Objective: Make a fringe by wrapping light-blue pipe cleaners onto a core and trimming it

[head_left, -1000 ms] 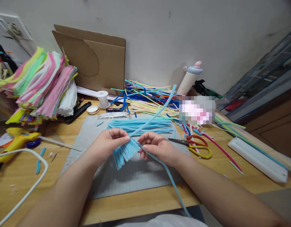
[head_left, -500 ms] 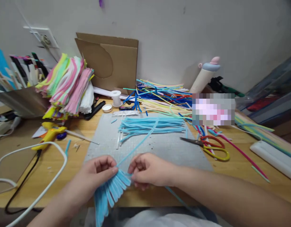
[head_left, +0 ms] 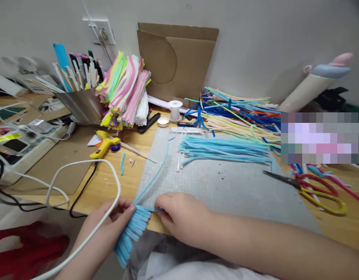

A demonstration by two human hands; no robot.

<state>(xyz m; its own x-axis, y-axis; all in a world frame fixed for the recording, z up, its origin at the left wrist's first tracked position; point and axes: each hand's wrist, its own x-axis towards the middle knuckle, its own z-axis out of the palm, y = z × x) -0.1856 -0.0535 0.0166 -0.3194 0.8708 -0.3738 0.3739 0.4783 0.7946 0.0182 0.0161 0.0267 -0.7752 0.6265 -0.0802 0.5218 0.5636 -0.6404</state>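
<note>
A wing-like fan of folded light blue pipe cleaners (head_left: 129,237) hangs from my left hand (head_left: 113,219), pinched along its upper edge between thumb and fingers. One loose blue strand (head_left: 156,175) curves up from that pinch over the grey mat. My right hand (head_left: 182,217) is closed on another blue pipe cleaner end (head_left: 154,209), which runs level from the fan's top edge into the fingers. Its fingertips are partly hidden behind the hand. Beyond the hands lies a bundle of straight blue pipe cleaners (head_left: 226,148) on the cutting mat (head_left: 197,186).
Scissors (head_left: 308,188) lie at the mat's right edge. A yellow glue gun (head_left: 105,144) rests left, and its white cable (head_left: 117,182) loops across my left forearm. Farther back are a metal pen holder (head_left: 83,105), coloured pipe cleaners (head_left: 127,89), cardboard (head_left: 191,62) and a bottle (head_left: 310,85).
The view has swung left. My right hand now draws its strand out level from the fan, and the loose upper strand bends more upright. The fan has tilted in my left hand.
</note>
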